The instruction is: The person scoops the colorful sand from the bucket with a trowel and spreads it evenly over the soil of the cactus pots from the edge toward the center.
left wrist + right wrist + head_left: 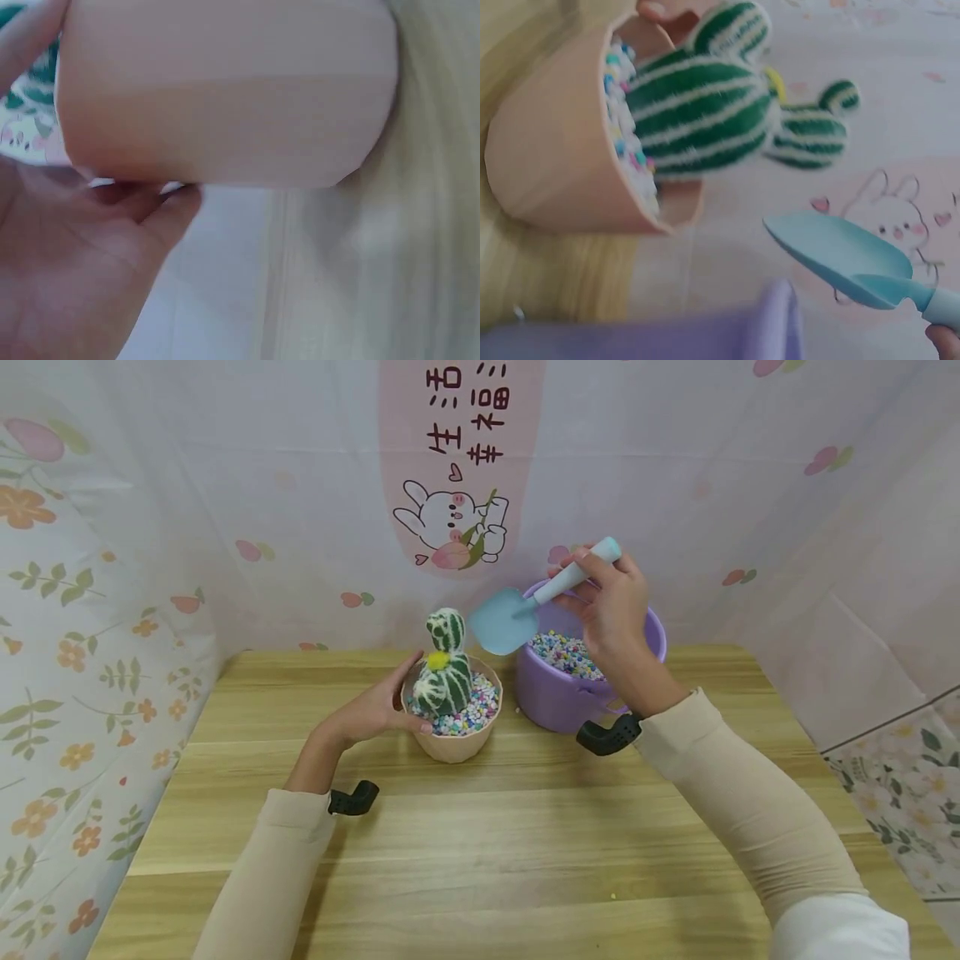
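Sleeves [757,810] nearest; left grip [369,710] cups pot [453,747] from left, right grip [617,606] clutches trowel [510,620] near bucket [547,700]

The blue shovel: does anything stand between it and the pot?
Nothing visible stands between the shovel and the right side of the pot; the cactus stands toward the pot's left.

Shows green with whitish stripes on the cactus [450,687], bright yellow on its flower [438,660], plain peach on the pot [453,746], and white, pink, blue and yellow specks among the beads [474,713]. Runs pale blue over the trowel [504,623] and solid purple over the bucket [551,700]. Turns beige on the sleeves [258,872], yellow-brown and streaked on the tabletop [510,860], and white with floral prints on the curtain [112,610].
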{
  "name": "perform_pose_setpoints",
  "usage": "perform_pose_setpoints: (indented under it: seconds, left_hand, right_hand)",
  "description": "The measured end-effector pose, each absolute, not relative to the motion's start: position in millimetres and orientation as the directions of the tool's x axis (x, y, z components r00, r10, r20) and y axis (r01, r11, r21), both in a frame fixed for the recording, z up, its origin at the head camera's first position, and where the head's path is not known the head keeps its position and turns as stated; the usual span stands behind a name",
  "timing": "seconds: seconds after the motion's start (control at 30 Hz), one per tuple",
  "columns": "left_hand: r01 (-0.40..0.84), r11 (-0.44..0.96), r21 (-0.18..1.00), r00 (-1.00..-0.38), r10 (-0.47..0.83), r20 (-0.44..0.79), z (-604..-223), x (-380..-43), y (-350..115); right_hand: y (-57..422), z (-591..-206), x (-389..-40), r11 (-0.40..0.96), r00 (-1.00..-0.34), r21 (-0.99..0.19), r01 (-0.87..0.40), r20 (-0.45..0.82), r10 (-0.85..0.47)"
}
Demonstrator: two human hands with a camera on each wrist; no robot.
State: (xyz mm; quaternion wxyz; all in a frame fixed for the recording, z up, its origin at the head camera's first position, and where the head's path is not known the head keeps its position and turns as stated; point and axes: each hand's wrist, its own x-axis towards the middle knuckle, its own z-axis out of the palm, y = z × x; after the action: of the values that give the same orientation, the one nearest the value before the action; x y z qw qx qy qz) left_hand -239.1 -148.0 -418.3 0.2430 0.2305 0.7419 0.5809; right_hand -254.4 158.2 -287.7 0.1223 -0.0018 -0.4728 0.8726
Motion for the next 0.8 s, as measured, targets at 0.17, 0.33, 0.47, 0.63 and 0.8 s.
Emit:
perform_pose_setpoints:
  seconds: [0.17, 0.33, 0.47, 0.63, 0.8]
  left_hand:
    - [0.129, 0.260, 0.957, -0.828, 0.559, -0.040, -418.2, -221.3, -146.5]
    - [0.151, 0.355, 0.923, -0.885, 0.465, -0.034, -422.0, -207.5, -137.2]
    - [0.140, 0.367, 0.920, -0.917, 0.399, -0.020, -426.5, -204.0, -127.7]
    - [0.153, 0.377, 0.913, -0.924, 0.383, -0.003, -426.7, -204.6, -123.7]
    - [0.166, 0.390, 0.906, -0.910, 0.415, -0.012, -418.4, -204.3, -124.4]
  right_hand:
    - [178.8, -279.5, -259.0, -0.525, -0.952, -0.812, -0.256, 0.117, 0.283]
    - [201.9, -275.8, -263.4, -0.513, -0.926, -0.807, -0.293, 0.107, 0.361]
    - [219.4, -275.7, -266.8, -0.511, -0.915, -0.808, -0.293, 0.083, 0.395]
    - [235.9, -278.3, -271.0, -0.513, -0.908, -0.809, -0.288, 0.061, 0.414]
    - [244.8, -282.6, -274.9, -0.478, -0.903, -0.831, -0.285, 0.066, 0.424]
